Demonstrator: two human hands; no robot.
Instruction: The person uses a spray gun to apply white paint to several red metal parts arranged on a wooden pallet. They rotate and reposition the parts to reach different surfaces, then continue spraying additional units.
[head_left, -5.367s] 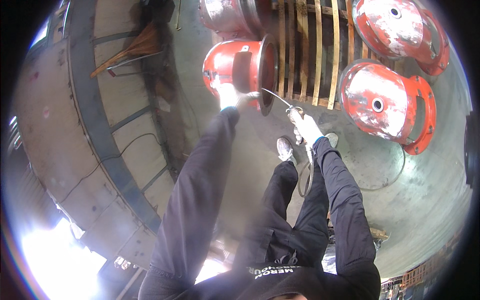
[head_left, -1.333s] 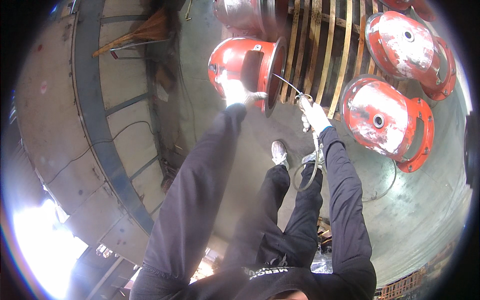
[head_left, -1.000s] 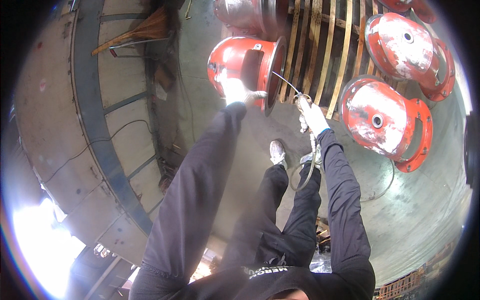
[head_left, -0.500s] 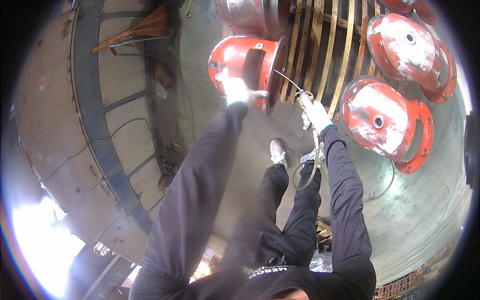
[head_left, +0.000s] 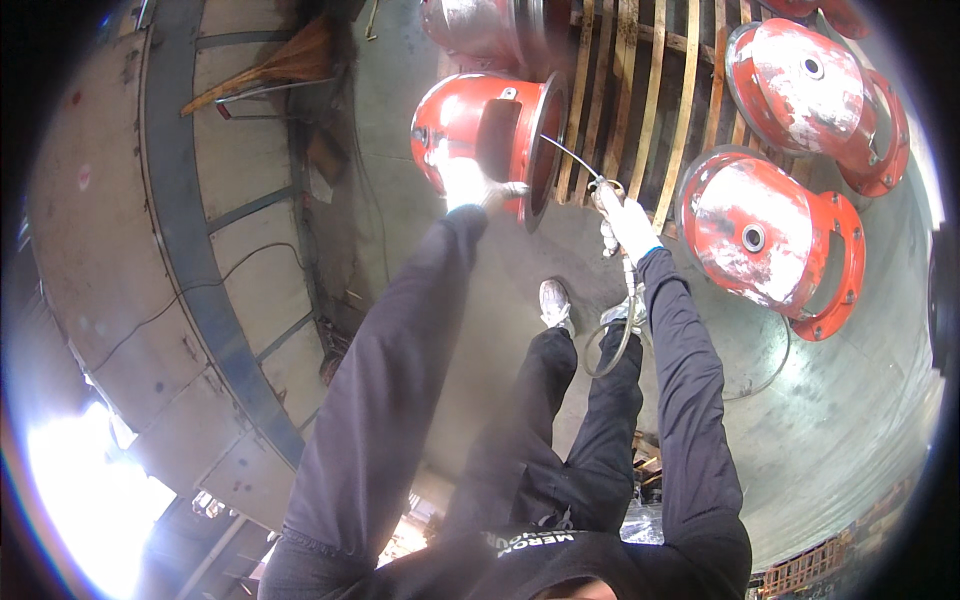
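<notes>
My gloved left hand (head_left: 470,186) holds the near side of a red metal housing (head_left: 450,110), its thumb stretched toward the round flange. Bright glare washes out its other fingers. The housing has a large side cutout and a wide open end facing right. In my gloved right hand (head_left: 630,228) is an air blow gun (head_left: 604,192), fingers wrapped round its body. Its long thin bent nozzle reaches left, the tip at the housing's open end; whether it touches the rim I cannot tell. A hose (head_left: 632,340) loops down from the gun in front of my legs.
A wooden slatted pallet (head_left: 655,100) lies beyond my hands. Similar red housings with pale patches (head_left: 745,205) stand at the right, and another (head_left: 470,30) sits behind the held one. At the left are a broom (head_left: 275,65) and a panelled metal wall (head_left: 255,250).
The view has shifted slightly, so the housings appear a little further left. Both hands keep their hold, and the nozzle tip stays at the housing's open end.
</notes>
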